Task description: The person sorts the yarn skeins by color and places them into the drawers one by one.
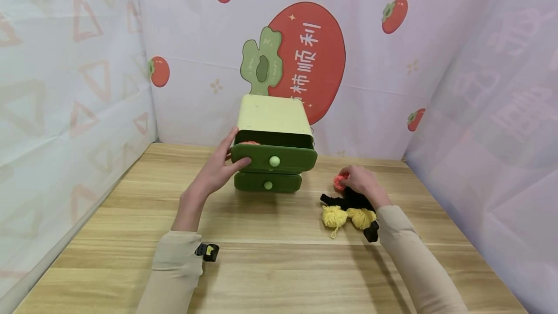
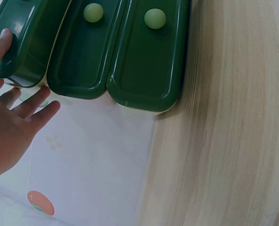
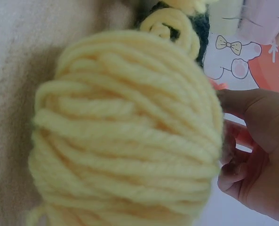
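A small cabinet [image 1: 273,113] with a pale yellow-green top and dark green drawers stands at the back. Its top drawer [image 1: 257,158] is pulled out, and coral yarn [image 1: 250,143] peeks over the front. My left hand [image 1: 213,173] is at that drawer's left end, thumb on the front panel, other fingers extended along the side. To the right, my right hand [image 1: 362,180] pinches a coral yarn ball [image 1: 338,183], mostly hidden in the right wrist view. Just in front lie black yarn [image 1: 353,199] and two yellow yarn balls [image 1: 334,217], one filling much of the right wrist view.
Below the open drawer, two lower drawers with round knobs [image 2: 155,19] are closed in the left wrist view. The wooden table [image 1: 270,275] meets a tomato-print backdrop [image 1: 187,23] behind and on both sides. A black wrist camera [image 1: 208,252] sits on the left sleeve.
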A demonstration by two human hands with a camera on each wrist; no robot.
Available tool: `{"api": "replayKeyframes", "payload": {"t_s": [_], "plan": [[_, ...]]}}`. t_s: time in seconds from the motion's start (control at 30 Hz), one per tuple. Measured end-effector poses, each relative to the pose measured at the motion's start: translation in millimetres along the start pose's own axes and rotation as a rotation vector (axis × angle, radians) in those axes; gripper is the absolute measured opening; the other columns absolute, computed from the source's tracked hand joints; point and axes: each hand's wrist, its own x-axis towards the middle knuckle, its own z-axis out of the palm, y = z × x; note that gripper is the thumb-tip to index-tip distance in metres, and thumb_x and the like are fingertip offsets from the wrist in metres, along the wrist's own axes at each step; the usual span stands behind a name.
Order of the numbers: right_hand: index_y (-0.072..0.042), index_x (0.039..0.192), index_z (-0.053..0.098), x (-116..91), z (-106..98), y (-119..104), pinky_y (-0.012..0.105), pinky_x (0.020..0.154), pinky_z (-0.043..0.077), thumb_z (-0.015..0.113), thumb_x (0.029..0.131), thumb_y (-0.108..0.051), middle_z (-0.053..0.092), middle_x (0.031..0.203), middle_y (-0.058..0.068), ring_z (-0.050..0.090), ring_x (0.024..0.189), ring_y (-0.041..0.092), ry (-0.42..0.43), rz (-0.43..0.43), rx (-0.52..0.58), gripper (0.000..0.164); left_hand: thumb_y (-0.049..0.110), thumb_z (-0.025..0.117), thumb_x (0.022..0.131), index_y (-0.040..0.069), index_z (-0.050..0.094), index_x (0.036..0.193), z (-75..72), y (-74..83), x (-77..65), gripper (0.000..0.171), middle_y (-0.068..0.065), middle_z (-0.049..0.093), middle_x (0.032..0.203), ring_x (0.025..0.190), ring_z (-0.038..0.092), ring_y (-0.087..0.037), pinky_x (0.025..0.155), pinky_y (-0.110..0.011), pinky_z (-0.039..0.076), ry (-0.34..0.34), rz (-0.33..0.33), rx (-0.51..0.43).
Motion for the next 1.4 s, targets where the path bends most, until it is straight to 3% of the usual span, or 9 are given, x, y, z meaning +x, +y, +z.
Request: {"api": "replayKeyframes", "payload": {"t_s": [0.23, 0.6, 1.07, 1.4], "plan": [[-0.016, 0.114, 0.074, -3, -3, -2, 0.055, 0.070, 0.052, 0.067, 0.092, -0.027, 0.071, 0.116, 0.011, 0.068, 0.097, 0.033, 0.060, 0.007, 0.017, 0.026, 0.050, 0.066, 0.092, 0.045, 0.005, 0.157, 0.7, -0.4, 0.9, 0.089, 0.017, 0.005, 0.166, 0.145, 0.034, -0.038, 0.115, -0.060, 0.033, 0.006, 0.006, 0.008], [-0.017, 0.112, 0.075, -8, -10, -10, 0.049, 0.066, 0.052, 0.067, 0.094, -0.029, 0.071, 0.117, 0.009, 0.068, 0.096, 0.030, 0.145, -0.027, 0.047, 0.024, 0.050, 0.066, 0.092, 0.043, 0.005, 0.158, 1.3, 0.3, 1.0, 0.090, 0.016, 0.004, 0.166, 0.145, 0.034, -0.037, 0.116, -0.057, 0.034, 0.008, 0.008, 0.014], [-0.014, 0.112, 0.076, -17, -19, -28, 0.048, 0.067, 0.054, 0.069, 0.092, -0.030, 0.070, 0.110, 0.008, 0.068, 0.088, 0.031, 0.338, -0.099, 0.080, 0.026, 0.050, 0.066, 0.092, 0.044, 0.005, 0.158, 0.8, -0.2, 0.5, 0.090, 0.015, 0.004, 0.166, 0.146, 0.032, -0.038, 0.116, -0.060, 0.032, 0.007, -0.001, 0.003], [-0.013, 0.109, 0.077, -25, -38, -56, 0.035, 0.057, 0.047, 0.071, 0.092, -0.026, 0.071, 0.101, 0.006, 0.065, 0.075, 0.024, 0.439, -0.172, 0.106, 0.022, 0.050, 0.065, 0.093, 0.044, 0.004, 0.158, 0.4, 0.3, 0.0, 0.089, 0.015, 0.005, 0.166, 0.146, 0.032, -0.037, 0.117, -0.058, 0.032, 0.007, -0.004, 0.003]]}}
